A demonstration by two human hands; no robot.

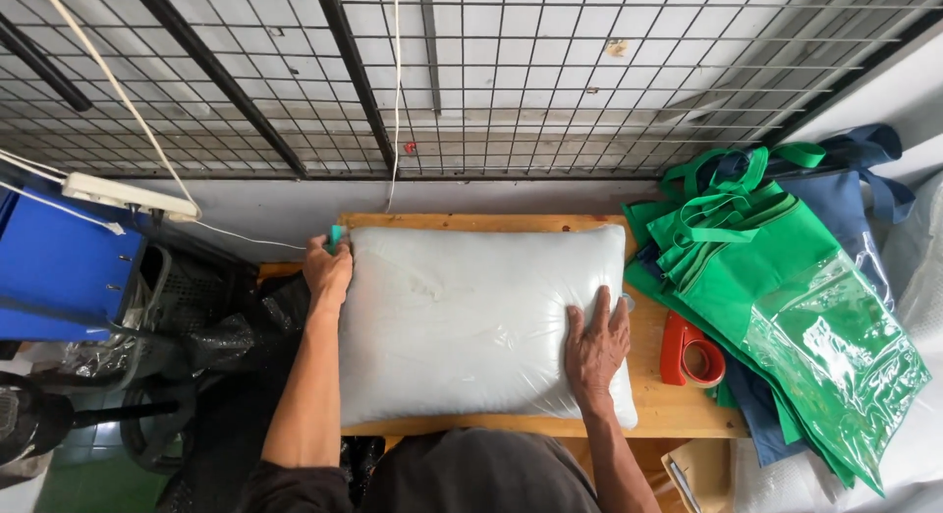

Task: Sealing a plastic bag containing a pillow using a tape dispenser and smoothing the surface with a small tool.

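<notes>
From the head camera, my left hand (327, 269) is closed around a small teal object (336, 238) at the upper left corner of the white pillow (471, 321); my fingers curl over it and my knuckles touch the pillow's edge. I cannot tell what the teal object is, as only its tip shows above my fingers.

My right hand (596, 346) lies flat and open on the pillow's right side, fingers spread and pointing away from me, gripping nothing, just pressing on its plastic cover. The pillow stretches between my two hands and covers most of the wooden table (678, 410) beneath them.

Just right of my right hand, on the bare wood, sits a red tape dispenser (691, 354). Beyond it, further right, lies a pile of green bags (747, 257), with a clear plastic sheet (835, 356) on top of them.
</notes>
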